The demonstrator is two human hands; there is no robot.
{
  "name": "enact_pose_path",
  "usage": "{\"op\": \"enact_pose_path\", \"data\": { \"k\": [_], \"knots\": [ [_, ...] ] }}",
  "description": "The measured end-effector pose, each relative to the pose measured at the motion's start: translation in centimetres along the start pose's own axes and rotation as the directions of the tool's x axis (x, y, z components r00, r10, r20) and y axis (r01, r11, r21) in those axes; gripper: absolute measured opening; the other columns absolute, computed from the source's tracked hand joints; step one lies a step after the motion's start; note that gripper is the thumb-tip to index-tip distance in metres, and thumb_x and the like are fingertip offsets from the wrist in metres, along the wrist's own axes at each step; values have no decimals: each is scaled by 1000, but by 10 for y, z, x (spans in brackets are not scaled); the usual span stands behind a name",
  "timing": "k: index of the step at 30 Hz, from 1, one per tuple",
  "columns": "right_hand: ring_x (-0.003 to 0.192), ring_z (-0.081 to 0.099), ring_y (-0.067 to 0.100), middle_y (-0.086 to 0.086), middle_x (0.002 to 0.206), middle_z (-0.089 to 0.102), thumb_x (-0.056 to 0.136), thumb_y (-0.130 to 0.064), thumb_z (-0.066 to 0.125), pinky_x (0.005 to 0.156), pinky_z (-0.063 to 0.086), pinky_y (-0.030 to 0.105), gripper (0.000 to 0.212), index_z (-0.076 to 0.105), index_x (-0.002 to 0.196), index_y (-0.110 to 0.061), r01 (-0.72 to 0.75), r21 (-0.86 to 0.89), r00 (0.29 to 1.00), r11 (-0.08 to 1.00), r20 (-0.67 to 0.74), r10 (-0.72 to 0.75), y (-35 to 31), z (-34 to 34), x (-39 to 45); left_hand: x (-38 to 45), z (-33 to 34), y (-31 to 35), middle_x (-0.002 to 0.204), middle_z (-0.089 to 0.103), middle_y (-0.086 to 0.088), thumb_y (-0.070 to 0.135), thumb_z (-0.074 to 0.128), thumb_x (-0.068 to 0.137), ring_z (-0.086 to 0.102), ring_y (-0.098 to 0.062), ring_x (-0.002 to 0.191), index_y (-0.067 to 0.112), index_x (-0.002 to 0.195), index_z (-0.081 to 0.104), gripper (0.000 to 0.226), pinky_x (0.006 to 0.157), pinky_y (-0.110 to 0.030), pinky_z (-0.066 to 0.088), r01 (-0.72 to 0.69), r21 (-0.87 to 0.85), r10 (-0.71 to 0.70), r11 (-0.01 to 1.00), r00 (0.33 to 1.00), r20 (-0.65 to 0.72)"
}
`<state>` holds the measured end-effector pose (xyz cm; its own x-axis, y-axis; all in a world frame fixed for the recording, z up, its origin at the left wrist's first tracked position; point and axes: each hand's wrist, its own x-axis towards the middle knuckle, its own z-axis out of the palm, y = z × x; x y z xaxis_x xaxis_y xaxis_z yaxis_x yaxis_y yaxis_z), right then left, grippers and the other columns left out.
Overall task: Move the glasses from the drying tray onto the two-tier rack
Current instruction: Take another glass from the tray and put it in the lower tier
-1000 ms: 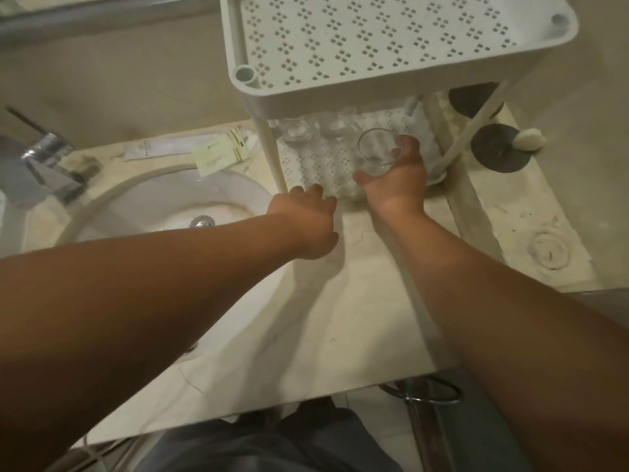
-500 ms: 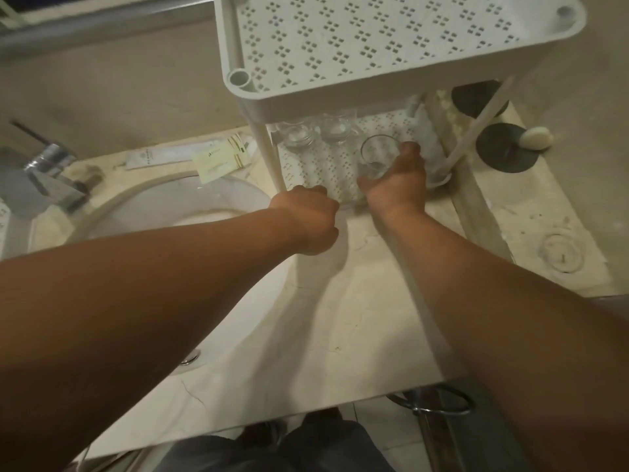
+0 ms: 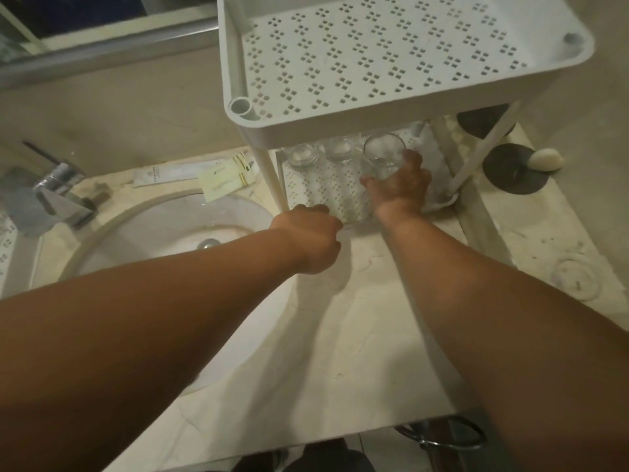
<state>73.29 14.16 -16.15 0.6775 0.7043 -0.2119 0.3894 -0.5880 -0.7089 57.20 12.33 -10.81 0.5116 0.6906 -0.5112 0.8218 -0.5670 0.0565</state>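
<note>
A white perforated two-tier rack [image 3: 306, 131] stands on the marble counter. Its top tier holds nothing. Two clear glasses [image 3: 303, 156] [image 3: 342, 149] stand side by side at the back of the lower tier [image 3: 326, 192], half hidden under the top tier's rim. My right hand [image 3: 400, 189] grips a third clear glass [image 3: 384, 155] from below and the side, upright, just right of those two over the lower tier. My left hand [image 3: 308, 236] sits at the lower tier's front left edge beside the rack leg, its fingers curled over that edge.
A round sink [image 3: 170, 226] with a chrome tap [image 3: 58, 189] lies to the left. Paper sachets [image 3: 228, 177] lie behind the sink. Two dark round coasters [image 3: 514, 172] and a white soap [image 3: 544, 160] sit right of the rack. A metal ring [image 3: 449, 434] hangs below the counter's front edge.
My right hand has carried the glass a little further back under the top tier, next to the other two glasses. My left hand's fingers have curled over the tier's front edge.
</note>
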Motion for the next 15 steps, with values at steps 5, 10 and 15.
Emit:
{"op": "enact_pose_path", "data": {
  "k": [5, 10, 15],
  "knots": [
    [120, 52, 28, 15, 135, 48, 80, -33, 76, 97, 46, 30, 73, 33, 137, -18, -8, 112, 999, 994, -51, 14, -2, 3, 8, 0, 2, 2, 125, 50, 2, 40, 40, 99, 50, -25, 115, 29, 140, 50, 43, 82, -37, 45, -7, -9, 7, 1000, 1000, -30],
    [117, 55, 25, 12, 133, 53, 81, -33, 75, 93, 45, 24, 70, 36, 136, -16, -29, 168, 997, 985, -68, 41, 0, 8, 16, 0, 4, 1, 124, 50, 3, 40, 41, 99, 50, -25, 114, 29, 139, 49, 42, 80, -37, 44, 1, -26, -2, 1000, 1000, -31],
    [110, 58, 22, 10, 128, 56, 79, -33, 77, 81, 41, 17, 68, 40, 134, -18, -21, 238, 996, 971, -82, 42, 1, 12, 21, 0, 5, 2, 120, 50, 2, 39, 40, 99, 49, -25, 110, 27, 136, 51, 41, 76, -36, 41, 0, -24, 0, 1000, 999, -39]
  ]
}}
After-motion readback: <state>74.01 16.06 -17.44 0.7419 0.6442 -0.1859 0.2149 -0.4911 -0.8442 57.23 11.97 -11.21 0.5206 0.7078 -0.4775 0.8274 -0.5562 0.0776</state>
